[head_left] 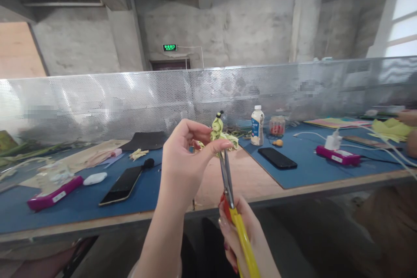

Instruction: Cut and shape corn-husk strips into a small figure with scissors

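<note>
My left hand (185, 156) pinches a small pale-green figure (216, 128) between thumb and fingers, upright above the table's front part. The figure looks folded from leaf-like strips and has a black tip at its top. My right hand (244, 226) grips a pair of scissors (239, 221) with yellow and red handles, blades pointing up. The blade tips reach the underside of the figure, just below my left thumb; whether they touch it I cannot tell. Pale curled strips (230, 140) show behind my thumb.
Phones (122, 184) (276, 157) lie on both blue mats. Purple power strips (55, 193) (338, 155) sit left and right, with cables at the right. A white bottle (257, 126) and a jar (276, 126) stand behind. A perforated metal screen (146, 100) runs along the back.
</note>
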`<state>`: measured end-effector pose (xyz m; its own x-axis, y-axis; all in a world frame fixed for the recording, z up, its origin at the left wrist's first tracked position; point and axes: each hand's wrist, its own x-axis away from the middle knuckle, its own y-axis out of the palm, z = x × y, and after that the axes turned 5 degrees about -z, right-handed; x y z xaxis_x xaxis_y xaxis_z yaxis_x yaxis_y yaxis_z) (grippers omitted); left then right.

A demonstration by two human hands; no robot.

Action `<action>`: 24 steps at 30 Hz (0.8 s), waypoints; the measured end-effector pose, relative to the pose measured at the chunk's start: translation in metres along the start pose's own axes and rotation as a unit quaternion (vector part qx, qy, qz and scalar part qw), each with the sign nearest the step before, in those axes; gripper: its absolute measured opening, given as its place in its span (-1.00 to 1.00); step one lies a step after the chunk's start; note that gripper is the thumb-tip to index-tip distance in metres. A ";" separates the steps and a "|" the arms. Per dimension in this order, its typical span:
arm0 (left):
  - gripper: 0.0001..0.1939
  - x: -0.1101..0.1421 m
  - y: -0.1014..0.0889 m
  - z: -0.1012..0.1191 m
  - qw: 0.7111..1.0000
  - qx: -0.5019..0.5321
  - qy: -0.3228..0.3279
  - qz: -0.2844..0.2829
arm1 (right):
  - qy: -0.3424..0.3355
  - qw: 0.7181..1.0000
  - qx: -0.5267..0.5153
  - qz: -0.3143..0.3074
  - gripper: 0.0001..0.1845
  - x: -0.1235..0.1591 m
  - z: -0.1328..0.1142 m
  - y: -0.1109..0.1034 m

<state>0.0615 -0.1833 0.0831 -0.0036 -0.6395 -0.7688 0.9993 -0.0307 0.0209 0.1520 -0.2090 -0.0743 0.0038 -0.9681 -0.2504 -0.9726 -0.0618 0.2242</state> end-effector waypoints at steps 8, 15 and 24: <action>-0.68 0.000 -0.002 -0.004 1.000 -0.009 0.020 -0.013 | -0.027 0.998 0.030 0.053 -0.55 0.006 -0.006 0.011; -0.68 0.000 -0.002 -0.007 0.997 -0.028 0.065 -0.009 | -0.045 0.998 0.023 0.041 -0.65 0.004 -0.002 0.011; -0.68 0.000 -0.002 -0.012 0.997 -0.022 0.071 -0.019 | 0.004 0.999 0.040 -0.007 -0.66 -0.003 0.006 -0.003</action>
<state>0.0600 -0.1739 0.0751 -0.0395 -0.5241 -0.8508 0.9992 -0.0176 -0.0355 0.1537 -0.2047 -0.0798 0.0182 -0.9691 -0.2458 -0.9878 -0.0555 0.1455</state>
